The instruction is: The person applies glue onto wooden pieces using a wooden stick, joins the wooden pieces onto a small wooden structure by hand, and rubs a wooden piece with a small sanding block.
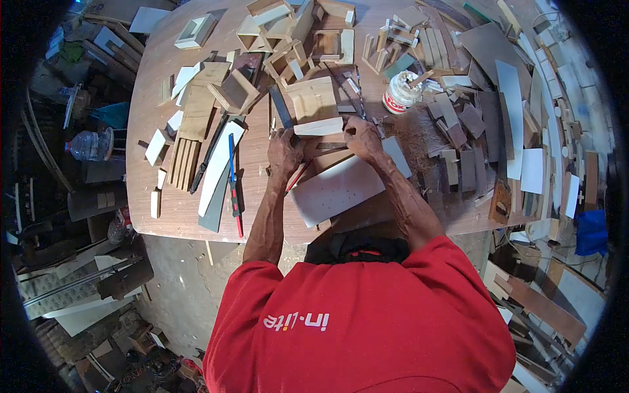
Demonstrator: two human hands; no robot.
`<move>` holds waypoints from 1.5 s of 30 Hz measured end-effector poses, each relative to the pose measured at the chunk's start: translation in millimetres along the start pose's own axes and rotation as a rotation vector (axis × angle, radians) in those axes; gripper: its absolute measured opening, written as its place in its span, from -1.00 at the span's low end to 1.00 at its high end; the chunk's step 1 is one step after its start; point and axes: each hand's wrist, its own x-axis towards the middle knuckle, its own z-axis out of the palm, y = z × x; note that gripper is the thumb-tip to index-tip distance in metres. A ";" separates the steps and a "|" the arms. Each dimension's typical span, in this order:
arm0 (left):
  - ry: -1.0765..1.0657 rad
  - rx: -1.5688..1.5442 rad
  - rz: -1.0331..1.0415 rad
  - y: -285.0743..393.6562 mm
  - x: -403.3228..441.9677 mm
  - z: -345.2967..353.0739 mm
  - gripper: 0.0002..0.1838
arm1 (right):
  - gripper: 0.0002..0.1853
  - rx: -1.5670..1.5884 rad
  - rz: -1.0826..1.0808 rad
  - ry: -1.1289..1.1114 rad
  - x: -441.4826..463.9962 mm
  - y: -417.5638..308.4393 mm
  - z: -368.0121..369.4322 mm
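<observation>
A shallow wooden box [316, 98] with a pale front strip [319, 127] lies on the table in front of the person in red. At the strip's left end, my left hand [286, 152] has its fingers curled round the box's near corner, beside a dark flat bar [280, 107]. My right hand [362, 139] is closed at the right end of the same strip; its fingertips are partly hidden. Below the hands, a white speckled board [338, 190] rests at a slant, with a thin red stick [297, 178] by its left edge.
Small wooden boxes [267, 33] stand at the back. An open glue jar [401, 93] with a stick in it is right of the hands, near many wood offcuts [451, 118]. A handsaw [500, 200] lies at the right edge; a blue-and-red tool [234, 187] lies left.
</observation>
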 end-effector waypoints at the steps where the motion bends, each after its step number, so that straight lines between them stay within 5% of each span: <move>1: -0.001 0.001 -0.001 -1.9 -0.5 0.9 -0.74 | -0.84 0.003 -0.002 -0.001 -0.1 0.6 0.7; 21: 0.091 -0.115 0.201 -8.6 1.2 7.1 -0.75 | -0.82 0.022 -0.051 0.045 -1.3 1.8 2.5; 45: 0.048 -0.097 0.137 -1.8 -0.8 0.7 -0.78 | -0.84 0.055 -0.086 0.051 0.5 3.0 0.8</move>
